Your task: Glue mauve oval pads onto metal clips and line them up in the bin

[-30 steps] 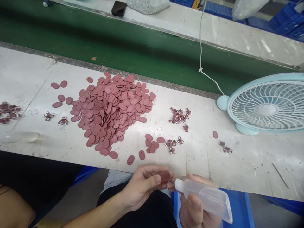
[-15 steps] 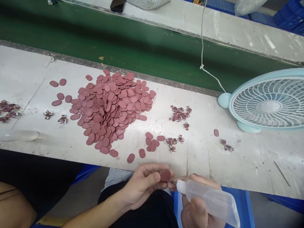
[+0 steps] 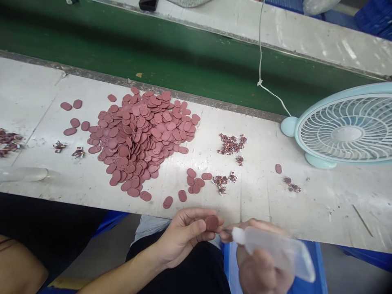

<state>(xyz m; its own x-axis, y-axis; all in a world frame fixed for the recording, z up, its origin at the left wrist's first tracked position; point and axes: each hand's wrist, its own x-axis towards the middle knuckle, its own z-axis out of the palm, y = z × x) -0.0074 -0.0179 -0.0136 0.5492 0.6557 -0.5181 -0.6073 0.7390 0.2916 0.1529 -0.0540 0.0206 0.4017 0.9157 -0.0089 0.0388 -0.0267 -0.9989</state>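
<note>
Just off the table's near edge, my left hand (image 3: 183,237) pinches a dark red oval disc (image 3: 211,223) between thumb and fingers. My right hand (image 3: 263,261), blurred, is wrapped round a translucent white squeeze bottle (image 3: 278,251), whose tip points left toward the disc. The tip's end is close to the left fingertips; whether it touches them is unclear. Behind the left hand lies a large heap of similar red discs (image 3: 143,134), with several loose discs (image 3: 196,185) nearer. Small brown-and-white pieces (image 3: 231,145) form clusters right of the heap.
A light blue fan (image 3: 346,130) stands at the right, its white cord (image 3: 260,49) running upward. Another translucent bottle (image 3: 24,174) lies at the left edge, near a person's arm (image 3: 18,265). Below the right hand is a blue bin (image 3: 318,265). A green strip (image 3: 183,61) runs behind the table.
My right hand and its bottle have moved slightly right, with the tip farther from the disc. My left hand still holds the disc, nearly in place. The view has shifted slightly.
</note>
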